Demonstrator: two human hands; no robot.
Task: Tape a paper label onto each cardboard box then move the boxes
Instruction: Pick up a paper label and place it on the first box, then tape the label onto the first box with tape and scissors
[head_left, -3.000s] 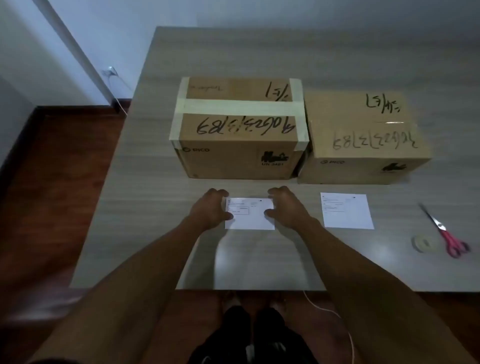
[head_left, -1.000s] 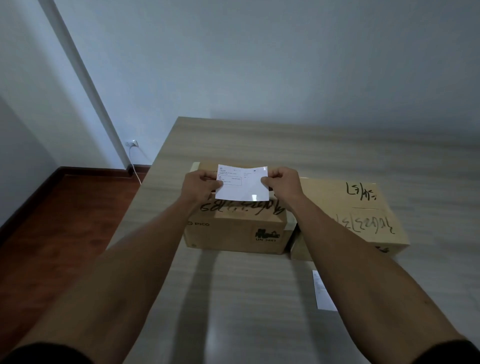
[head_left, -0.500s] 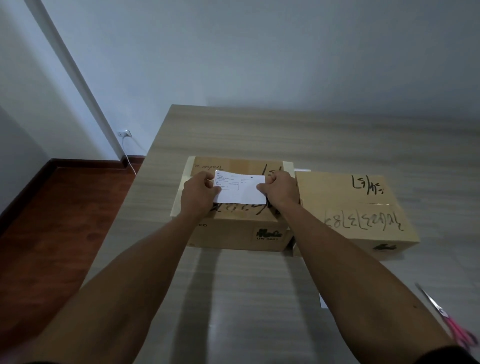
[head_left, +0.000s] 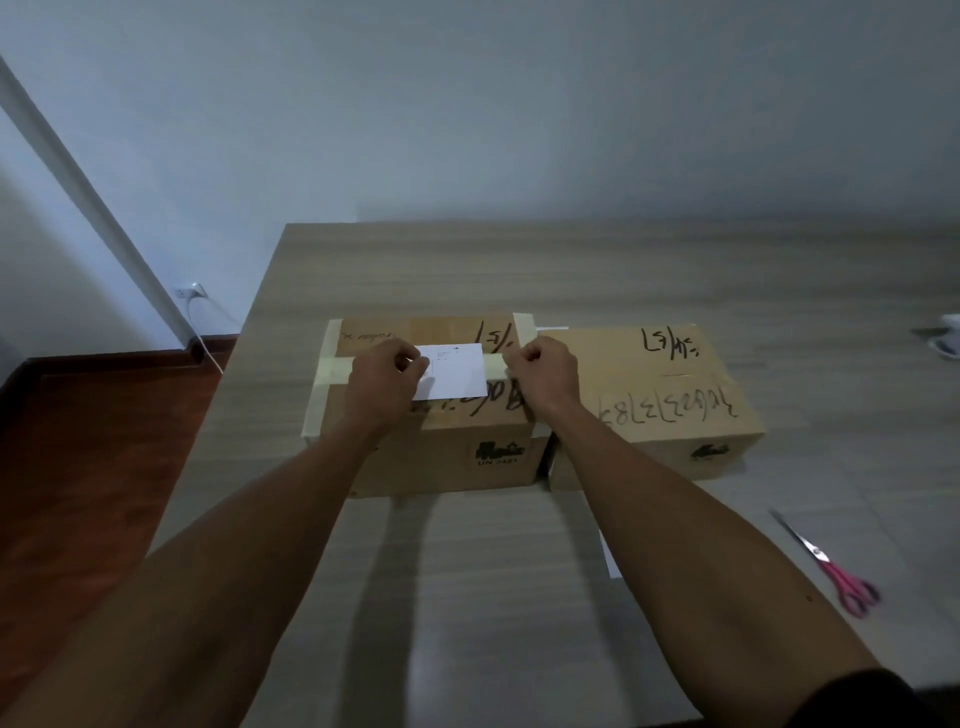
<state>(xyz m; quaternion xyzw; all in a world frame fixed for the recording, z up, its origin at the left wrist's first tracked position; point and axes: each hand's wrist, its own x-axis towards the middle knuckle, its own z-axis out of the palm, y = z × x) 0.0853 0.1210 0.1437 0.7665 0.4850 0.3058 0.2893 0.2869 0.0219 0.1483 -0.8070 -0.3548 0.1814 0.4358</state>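
So nothing is fixed down yet, as far as I can tell from where I stand. Nearest the person, on the table (head_left: 519, 597), a sliver of a second sheet (head_left: 607, 558) peeks out from under the right forearm, and the pink-handled scissors (head_left: 831, 569) lie well out to the right of both hands; I see no tape roll from here.

Further on, the left hand (head_left: 387, 382) has its fingers curled onto the left edge of the paper label (head_left: 456, 376), pinning it flat on top of the left box (head_left: 431, 415). The right hand (head_left: 545, 376) is balled just beyond the label's right edge, over the pale packing tape there; whether its fingertips pinch the paper I cannot tell.

Just right of that fist sits the right box (head_left: 660, 405), touching or nearly touching its neighbour, with no label on it.

My reading: one label is placed but not taped, the other is untouched, and both boxes are yet to be moved.
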